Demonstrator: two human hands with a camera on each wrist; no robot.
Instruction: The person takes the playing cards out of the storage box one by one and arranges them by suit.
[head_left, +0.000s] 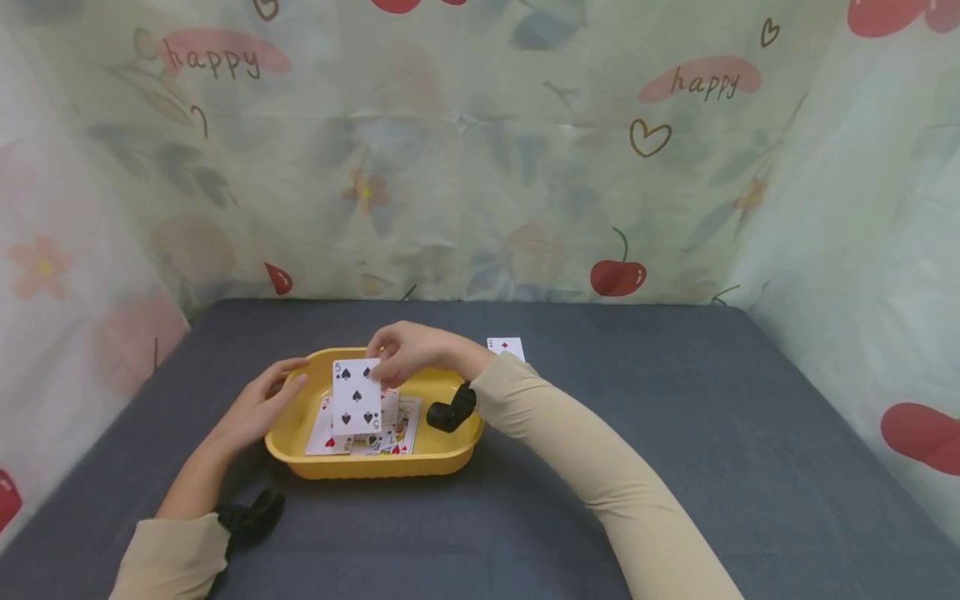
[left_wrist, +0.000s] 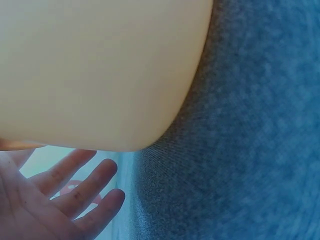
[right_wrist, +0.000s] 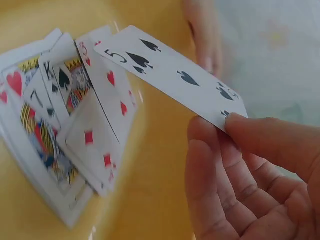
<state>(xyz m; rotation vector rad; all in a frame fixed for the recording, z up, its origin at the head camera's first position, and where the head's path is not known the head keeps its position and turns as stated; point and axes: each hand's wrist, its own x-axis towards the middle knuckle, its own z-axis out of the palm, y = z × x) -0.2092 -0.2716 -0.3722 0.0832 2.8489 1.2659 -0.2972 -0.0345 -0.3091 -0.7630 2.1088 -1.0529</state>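
Observation:
Between the thumb and fingers of my right hand (head_left: 420, 350) is a five of spades (head_left: 356, 400), pinched near one corner. In the head view its face shows over the yellow basin (head_left: 375, 468). Several loose playing cards (head_left: 408, 421) lie overlapping on the basin floor. The right wrist view shows a king of spades (right_wrist: 59, 85), a three of hearts (right_wrist: 110, 80) and a diamond card (right_wrist: 95, 140) among them. My left hand (head_left: 262, 404) rests at the basin's left rim. Its fingers (left_wrist: 87, 187) look loosely straight and spread beside the basin wall (left_wrist: 100, 75).
Beyond my right forearm, a diamond card (head_left: 506, 345) lies on the dark grey tablecloth (head_left: 660, 400), partly hidden by the sleeve. A printed curtain (head_left: 465, 167) closes off the back and both sides. Black wrist devices (head_left: 453, 410) sit on both wrists.

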